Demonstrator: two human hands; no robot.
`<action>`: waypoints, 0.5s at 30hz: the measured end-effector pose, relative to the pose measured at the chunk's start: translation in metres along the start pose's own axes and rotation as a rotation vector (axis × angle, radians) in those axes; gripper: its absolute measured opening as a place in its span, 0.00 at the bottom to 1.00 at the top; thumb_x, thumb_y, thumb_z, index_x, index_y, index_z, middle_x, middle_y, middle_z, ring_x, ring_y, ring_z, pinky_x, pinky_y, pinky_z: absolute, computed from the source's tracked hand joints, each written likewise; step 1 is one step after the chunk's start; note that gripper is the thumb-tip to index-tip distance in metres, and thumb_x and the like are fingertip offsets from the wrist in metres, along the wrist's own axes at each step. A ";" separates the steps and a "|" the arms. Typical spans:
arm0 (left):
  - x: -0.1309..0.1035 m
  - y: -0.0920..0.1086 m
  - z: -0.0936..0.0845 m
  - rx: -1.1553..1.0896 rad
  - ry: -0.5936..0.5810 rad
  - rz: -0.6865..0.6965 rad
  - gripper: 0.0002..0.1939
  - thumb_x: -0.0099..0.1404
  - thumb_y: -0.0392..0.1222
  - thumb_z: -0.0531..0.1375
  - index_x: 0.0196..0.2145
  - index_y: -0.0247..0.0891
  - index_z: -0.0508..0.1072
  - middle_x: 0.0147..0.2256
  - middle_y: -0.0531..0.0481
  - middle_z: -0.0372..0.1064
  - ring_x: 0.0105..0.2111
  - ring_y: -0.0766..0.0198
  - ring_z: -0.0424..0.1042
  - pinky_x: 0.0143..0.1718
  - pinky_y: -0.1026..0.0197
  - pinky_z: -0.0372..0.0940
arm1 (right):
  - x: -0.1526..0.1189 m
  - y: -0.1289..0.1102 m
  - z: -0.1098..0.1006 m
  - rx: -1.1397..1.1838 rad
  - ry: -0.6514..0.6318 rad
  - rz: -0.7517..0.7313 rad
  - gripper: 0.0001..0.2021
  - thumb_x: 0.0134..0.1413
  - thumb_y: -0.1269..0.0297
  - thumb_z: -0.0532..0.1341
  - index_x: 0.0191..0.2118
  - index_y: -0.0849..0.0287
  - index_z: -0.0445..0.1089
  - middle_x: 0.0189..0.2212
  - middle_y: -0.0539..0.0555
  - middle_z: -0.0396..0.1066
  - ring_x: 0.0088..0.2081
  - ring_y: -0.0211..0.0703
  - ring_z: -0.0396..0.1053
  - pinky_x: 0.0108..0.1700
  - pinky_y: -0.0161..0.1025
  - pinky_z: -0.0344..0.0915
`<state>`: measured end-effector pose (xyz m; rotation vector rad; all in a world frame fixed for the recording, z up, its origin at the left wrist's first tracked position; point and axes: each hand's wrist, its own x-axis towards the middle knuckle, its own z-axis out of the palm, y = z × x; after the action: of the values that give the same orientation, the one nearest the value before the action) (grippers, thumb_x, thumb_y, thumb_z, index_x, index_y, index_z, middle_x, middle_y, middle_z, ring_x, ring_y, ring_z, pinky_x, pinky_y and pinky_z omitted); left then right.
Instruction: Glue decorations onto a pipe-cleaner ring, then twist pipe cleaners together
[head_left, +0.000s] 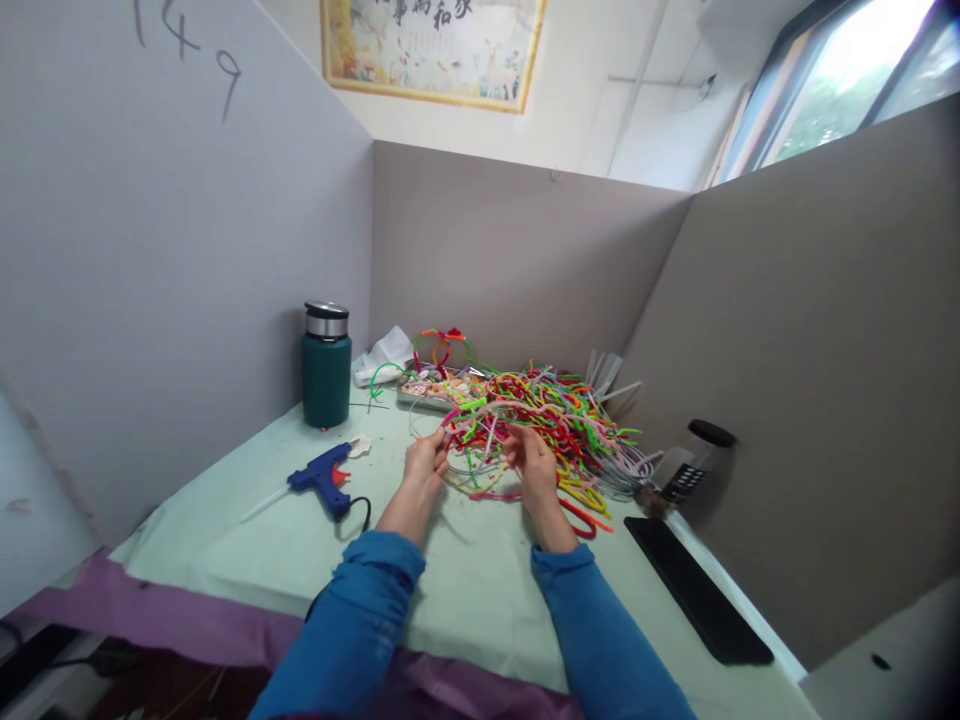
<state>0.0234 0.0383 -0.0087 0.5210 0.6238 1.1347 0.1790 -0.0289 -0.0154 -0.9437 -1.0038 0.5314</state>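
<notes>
Near the middle of the table my left hand (426, 466) is closed, its thumb and fingers pinching the end of a pink pipe cleaner (452, 416) joined to a pale wire ring. To its right, my right hand (532, 458) has its fingers curled near the front of the pile; what it holds, if anything, is too small to tell. Just behind both hands lies a large heap of colourful pipe cleaners (555, 410) in red, green, yellow, orange and pink. Some loose yellow and pink strands rest on the tablecloth between the hands.
A blue glue gun (322, 478) with a black cord lies left of my left hand. Behind it stands a green bottle (326, 375). A metal tray (424, 400) of small pieces sits at the back. On the right are a clear jar (694, 465) and a black slab (696, 590).
</notes>
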 end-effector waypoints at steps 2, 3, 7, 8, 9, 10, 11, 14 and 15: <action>-0.002 0.002 0.000 -0.017 -0.011 -0.028 0.13 0.57 0.38 0.61 0.22 0.35 0.59 0.14 0.61 0.52 0.09 0.80 0.42 0.09 0.72 0.37 | 0.002 0.002 -0.003 0.005 -0.036 0.046 0.19 0.53 0.48 0.56 0.39 0.60 0.72 0.24 0.51 0.71 0.19 0.34 0.61 0.21 0.33 0.56; -0.003 0.002 0.001 -0.022 -0.028 -0.045 0.13 0.58 0.38 0.60 0.22 0.35 0.59 0.14 0.61 0.52 0.09 0.80 0.42 0.09 0.72 0.37 | 0.002 0.003 -0.003 -0.029 -0.066 0.059 0.19 0.52 0.49 0.58 0.38 0.59 0.73 0.24 0.51 0.72 0.20 0.34 0.61 0.21 0.33 0.57; -0.006 0.001 0.003 0.001 -0.106 -0.061 0.11 0.60 0.38 0.58 0.23 0.34 0.61 0.14 0.60 0.54 0.09 0.80 0.42 0.09 0.71 0.37 | -0.004 0.006 0.007 -0.188 -0.208 0.023 0.16 0.47 0.55 0.63 0.40 0.57 0.74 0.33 0.53 0.75 0.31 0.42 0.70 0.33 0.37 0.66; -0.006 0.000 0.003 0.023 -0.111 -0.053 0.11 0.60 0.38 0.58 0.23 0.34 0.62 0.14 0.60 0.53 0.09 0.80 0.41 0.09 0.71 0.37 | -0.006 0.007 0.010 -0.193 -0.233 0.005 0.16 0.46 0.56 0.64 0.42 0.56 0.73 0.36 0.54 0.75 0.35 0.44 0.71 0.36 0.39 0.67; -0.006 -0.001 0.003 0.052 -0.114 -0.049 0.11 0.60 0.38 0.58 0.23 0.33 0.62 0.13 0.60 0.52 0.09 0.80 0.41 0.10 0.71 0.37 | -0.008 0.007 0.012 -0.184 -0.250 -0.014 0.17 0.46 0.56 0.64 0.43 0.56 0.73 0.38 0.54 0.75 0.37 0.45 0.71 0.39 0.40 0.67; -0.006 -0.003 0.003 0.083 -0.116 -0.049 0.11 0.60 0.38 0.59 0.22 0.33 0.62 0.13 0.61 0.51 0.09 0.80 0.40 0.10 0.71 0.36 | -0.010 0.006 0.015 -0.170 -0.257 -0.030 0.17 0.46 0.56 0.64 0.43 0.56 0.73 0.40 0.55 0.74 0.38 0.46 0.71 0.39 0.41 0.67; -0.006 -0.004 0.004 0.116 -0.116 -0.051 0.12 0.59 0.38 0.59 0.21 0.33 0.63 0.12 0.61 0.49 0.09 0.79 0.40 0.10 0.71 0.36 | -0.011 0.005 0.017 -0.162 -0.253 -0.041 0.16 0.46 0.56 0.63 0.42 0.56 0.74 0.40 0.55 0.74 0.38 0.46 0.71 0.39 0.41 0.68; -0.008 -0.008 0.006 0.231 -0.060 -0.046 0.12 0.55 0.39 0.62 0.20 0.34 0.64 0.11 0.62 0.47 0.09 0.78 0.41 0.12 0.70 0.36 | -0.014 -0.001 0.020 -0.206 -0.208 -0.058 0.13 0.47 0.56 0.63 0.37 0.57 0.76 0.36 0.55 0.76 0.33 0.45 0.72 0.34 0.40 0.68; -0.009 -0.009 0.007 0.269 -0.027 -0.039 0.12 0.54 0.39 0.63 0.20 0.34 0.64 0.10 0.61 0.47 0.10 0.78 0.42 0.13 0.70 0.37 | -0.015 -0.003 0.021 -0.229 -0.191 -0.068 0.12 0.48 0.57 0.63 0.36 0.57 0.76 0.34 0.55 0.76 0.32 0.45 0.72 0.33 0.40 0.68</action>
<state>0.0320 0.0267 -0.0080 0.7494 0.7651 1.0105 0.1535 -0.0332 -0.0153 -1.0714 -1.2849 0.4624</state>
